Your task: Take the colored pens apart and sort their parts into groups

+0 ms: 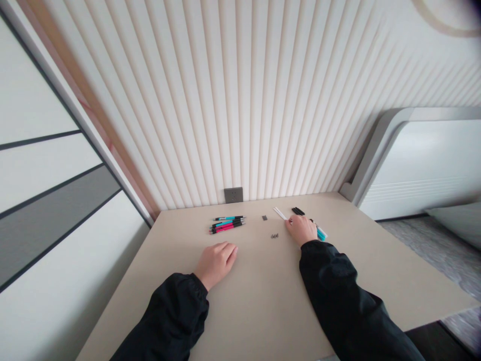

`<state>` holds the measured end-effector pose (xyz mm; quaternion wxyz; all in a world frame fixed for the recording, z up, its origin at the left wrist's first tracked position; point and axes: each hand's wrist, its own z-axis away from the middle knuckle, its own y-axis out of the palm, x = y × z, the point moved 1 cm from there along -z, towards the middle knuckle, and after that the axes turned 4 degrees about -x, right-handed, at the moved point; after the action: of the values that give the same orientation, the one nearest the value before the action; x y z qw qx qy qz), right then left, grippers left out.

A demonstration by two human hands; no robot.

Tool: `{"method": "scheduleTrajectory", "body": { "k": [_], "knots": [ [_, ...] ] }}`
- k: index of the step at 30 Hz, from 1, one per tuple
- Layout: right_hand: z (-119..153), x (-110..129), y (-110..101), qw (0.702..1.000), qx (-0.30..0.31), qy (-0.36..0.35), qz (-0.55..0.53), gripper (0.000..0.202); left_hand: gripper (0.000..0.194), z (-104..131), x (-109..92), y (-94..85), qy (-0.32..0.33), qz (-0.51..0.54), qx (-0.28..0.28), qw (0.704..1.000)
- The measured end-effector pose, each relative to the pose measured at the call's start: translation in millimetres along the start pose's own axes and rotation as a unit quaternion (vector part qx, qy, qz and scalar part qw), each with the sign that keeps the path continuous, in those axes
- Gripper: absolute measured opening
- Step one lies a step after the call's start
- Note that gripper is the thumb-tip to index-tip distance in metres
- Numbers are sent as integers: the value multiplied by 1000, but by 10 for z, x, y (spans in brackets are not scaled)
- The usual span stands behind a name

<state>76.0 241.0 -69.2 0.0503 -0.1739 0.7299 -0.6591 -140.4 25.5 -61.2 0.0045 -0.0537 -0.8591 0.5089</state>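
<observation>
Pens, slim, plastic and black-ended, in turquoise and pink (227, 225), lie in a bunch on the pale beige tabletop (263, 306), beyond the left hand (217, 263): at least four, the farthest turquoise one slightly apart. Two thin white sticks (279, 214) slant toward the right hand (302, 229). One small flat dark-grey piece (264, 218) lies between pens and sticks, and what look like three tiny grey metallic pieces (274, 235) sit in a row nearer the person. At least two short black pieces (298, 211) lie just past the right hand, and turquoise and white barrels (322, 234) show beside it.

The left hand rests on the tabletop with its fingers curled in. The right hand is bent low at the near ends of the sticks, thumb and forefinger close together; whether it grips one, I cannot tell.

A dark-grey wall socket (233, 195) is set in the ribbed cream wall (240, 100) behind. White-and-grey panels (56, 215) stand at the left, a glossy pale headboard (424, 165) at the right.

The right hand and its black sleeve (338, 281) block part of the barrels, so their number is unclear. Overlap blurs the exact pen count.
</observation>
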Motion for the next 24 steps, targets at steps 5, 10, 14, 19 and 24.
{"method": "scheduleTrajectory", "body": {
  "k": [5, 10, 14, 19, 24],
  "knots": [
    [11, 41, 22, 1000, -8, -2, 5, 37, 25, 0, 2, 1, -7, 10, -3, 1000],
    [33, 43, 0, 1000, -16, -12, 2, 38, 25, -2, 5, -1, -13, 17, -2, 1000],
    [45, 13, -38, 999, -19, -35, -10, 34, 26, -8, -1, -17, -14, 7, 1, 1000],
    [51, 2, -45, 998, 0, -59, -17, 32, 27, -8, -8, -24, -9, -10, 9, 1000],
    [55, 28, -21, 998, 1, -59, -15, 38, 27, -10, -9, -29, -3, -9, 3, 1000]
  ]
}}
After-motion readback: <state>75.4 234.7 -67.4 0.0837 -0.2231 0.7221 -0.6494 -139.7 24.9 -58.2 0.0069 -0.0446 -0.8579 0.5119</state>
